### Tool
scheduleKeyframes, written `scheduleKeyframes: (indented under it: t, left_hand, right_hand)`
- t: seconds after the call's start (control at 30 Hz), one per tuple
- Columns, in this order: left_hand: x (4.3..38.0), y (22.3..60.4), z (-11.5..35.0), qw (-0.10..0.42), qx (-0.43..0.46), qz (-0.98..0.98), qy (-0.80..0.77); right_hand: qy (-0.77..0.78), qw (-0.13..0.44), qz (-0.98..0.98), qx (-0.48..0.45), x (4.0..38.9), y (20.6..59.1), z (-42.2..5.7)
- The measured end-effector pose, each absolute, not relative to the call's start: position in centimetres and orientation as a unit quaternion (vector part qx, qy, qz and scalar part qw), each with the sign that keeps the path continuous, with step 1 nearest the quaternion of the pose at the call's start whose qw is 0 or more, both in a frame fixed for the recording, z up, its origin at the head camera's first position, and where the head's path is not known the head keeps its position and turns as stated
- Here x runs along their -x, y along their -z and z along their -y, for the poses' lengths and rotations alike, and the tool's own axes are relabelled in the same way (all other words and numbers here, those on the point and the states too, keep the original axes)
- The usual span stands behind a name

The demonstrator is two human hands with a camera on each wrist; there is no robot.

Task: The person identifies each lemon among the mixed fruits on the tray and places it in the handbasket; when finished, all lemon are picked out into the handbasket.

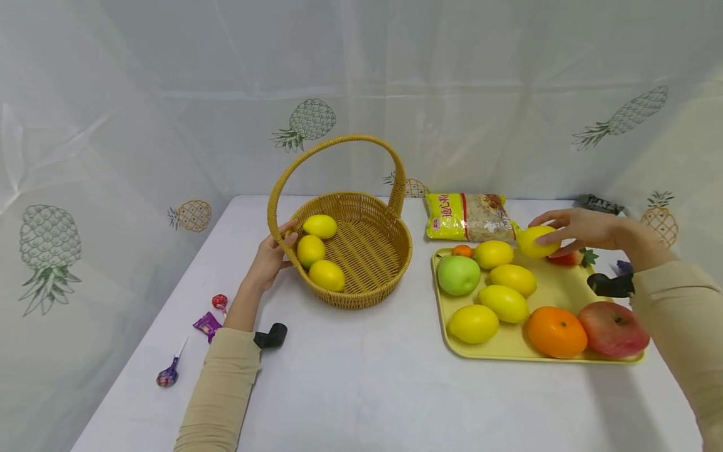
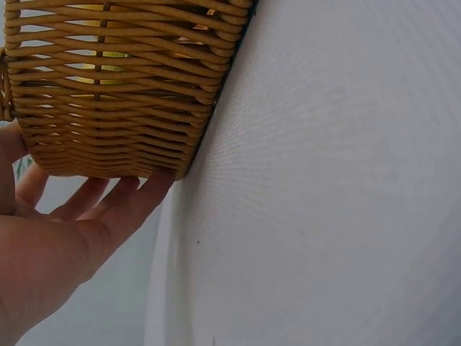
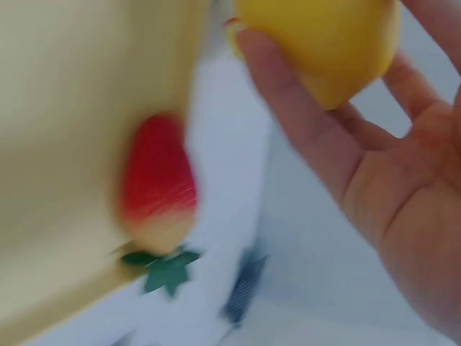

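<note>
In the head view, my right hand (image 1: 584,227) holds a lemon (image 1: 533,242) between thumb and fingers over the back of the yellow tray (image 1: 556,282). The right wrist view shows the lemon (image 3: 324,43) near the fingertips, with a strawberry (image 3: 160,180) at the tray's edge below. My left hand (image 1: 270,258) grips the left side of the wicker basket (image 1: 367,300), by the foot of its tall handle. Its fingers rest along the woven wall (image 2: 122,122) in the left wrist view. Three lemons (image 1: 319,226) lie in the basket's left part.
On the tray are several lemons (image 1: 473,324), a green apple (image 1: 459,275), an orange (image 1: 556,332), a red apple (image 1: 613,329) and a small orange fruit (image 1: 462,251). A yellow food packet (image 1: 465,217) lies behind it. Lollipops (image 1: 167,375) and a purple-wrapped sweet (image 1: 208,324) lie left.
</note>
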State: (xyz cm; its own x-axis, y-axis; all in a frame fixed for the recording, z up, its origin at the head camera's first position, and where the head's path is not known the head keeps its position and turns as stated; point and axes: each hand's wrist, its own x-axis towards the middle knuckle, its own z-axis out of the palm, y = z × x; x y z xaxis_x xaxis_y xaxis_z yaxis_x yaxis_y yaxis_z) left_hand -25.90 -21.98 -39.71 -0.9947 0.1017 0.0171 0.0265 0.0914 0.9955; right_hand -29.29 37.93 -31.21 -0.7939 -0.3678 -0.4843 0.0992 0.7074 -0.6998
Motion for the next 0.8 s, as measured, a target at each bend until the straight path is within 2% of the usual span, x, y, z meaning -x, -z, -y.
scheduleKeyframes:
  t: [0.13, 0.3, 0.4, 0.63, 0.8]
  left_hand:
    - [25.9, 39.6, 22.1, 0.034, -0.043, -0.737, -0.674]
    - [25.2, 38.5, 21.9, 0.043, -0.038, -0.735, -0.676]
    - [24.5, 37.5, 21.5, 0.046, -0.037, -0.737, -0.673]
    - [25.9, 39.5, 22.2, 0.034, -0.042, -0.738, -0.673]
    - [25.9, 39.6, 22.0, 0.026, -0.047, -0.737, -0.674]
  right_hand:
    - [0.422, 0.256, -0.864, 0.098, 29.1, 28.9, -36.2]
    - [0.452, 0.247, -0.846, 0.14, 28.9, 26.7, -31.7]
    - [0.452, 0.264, -0.836, 0.165, 28.7, 26.1, -28.5]
    - [0.457, 0.31, -0.802, 0.227, 28.6, 26.5, -20.7]
    - [0.455, 0.358, -0.771, 0.265, 28.3, 27.9, -15.7]
